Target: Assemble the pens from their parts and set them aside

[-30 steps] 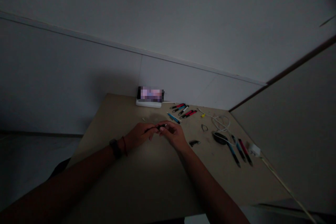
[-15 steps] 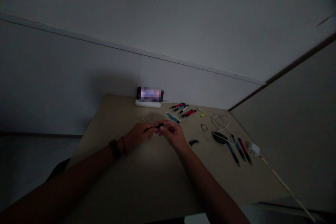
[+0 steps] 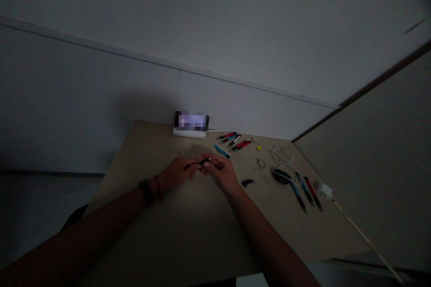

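Note:
Over the middle of the table, my left hand (image 3: 178, 172) is closed around a slim dark pen (image 3: 203, 161). The pen points to the right and ends in a small pale tip; its rear part is hidden by my fingers. My right hand (image 3: 220, 169) meets it from the other side, thumb and fingers pinched at the tip end. Just beyond my right hand lies a blue pen (image 3: 221, 150) beside a thin white stick. A small black curved piece (image 3: 248, 182) rests on the table to the right of my right wrist.
A phone (image 3: 191, 121) with a blurred screen leans on a white block (image 3: 189, 133) by the wall. Several red, blue and white pens (image 3: 241, 145) lie at the back. On the right are a coiled white cable (image 3: 283, 157), a black round object (image 3: 280, 176), more pens (image 3: 313, 193) and a white adapter (image 3: 324, 189).
Both hands stay at nearly the same spot with the pen between them. The whole view has shifted very slightly; nothing on the table has visibly moved.

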The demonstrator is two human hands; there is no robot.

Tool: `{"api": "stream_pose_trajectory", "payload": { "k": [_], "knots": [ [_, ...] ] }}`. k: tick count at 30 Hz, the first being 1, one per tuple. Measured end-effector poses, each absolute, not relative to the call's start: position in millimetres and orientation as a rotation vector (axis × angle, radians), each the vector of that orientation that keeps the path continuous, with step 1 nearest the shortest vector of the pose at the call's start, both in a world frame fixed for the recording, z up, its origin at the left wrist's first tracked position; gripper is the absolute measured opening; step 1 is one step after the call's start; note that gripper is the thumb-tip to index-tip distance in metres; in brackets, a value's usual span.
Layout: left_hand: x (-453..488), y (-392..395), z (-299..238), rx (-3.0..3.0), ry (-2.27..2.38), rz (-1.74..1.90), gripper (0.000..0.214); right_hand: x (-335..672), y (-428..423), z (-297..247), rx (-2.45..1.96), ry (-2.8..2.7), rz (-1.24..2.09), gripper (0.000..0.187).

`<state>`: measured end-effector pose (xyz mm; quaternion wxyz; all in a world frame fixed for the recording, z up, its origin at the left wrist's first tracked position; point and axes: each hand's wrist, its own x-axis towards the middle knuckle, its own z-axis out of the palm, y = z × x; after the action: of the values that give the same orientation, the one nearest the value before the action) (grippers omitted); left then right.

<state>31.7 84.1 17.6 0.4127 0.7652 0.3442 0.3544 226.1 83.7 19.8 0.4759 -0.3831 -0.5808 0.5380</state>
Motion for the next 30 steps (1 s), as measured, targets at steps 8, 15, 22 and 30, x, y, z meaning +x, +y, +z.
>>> {"api": "stream_pose_trajectory", "payload": {
  "k": [8,15,22,30],
  "knots": [
    [33.1,84.8,22.1,1.905,0.895,0.876,0.037,225.8,83.6,21.2,-0.970,-1.439,1.255,0.032],
    [32.4,85.9,20.9,1.917,0.920,0.846,0.039,224.7,83.0,24.7,-1.010,-1.479,1.178,0.032],
    [33.5,85.7,18.1,1.899,0.908,0.858,0.037,223.0,84.0,21.7,-1.020,-1.420,1.174,0.032],
    [35.1,85.2,18.7,1.903,0.943,0.848,0.032,228.9,89.0,21.7,-1.052,-1.191,1.086,0.034]
  ]
}}
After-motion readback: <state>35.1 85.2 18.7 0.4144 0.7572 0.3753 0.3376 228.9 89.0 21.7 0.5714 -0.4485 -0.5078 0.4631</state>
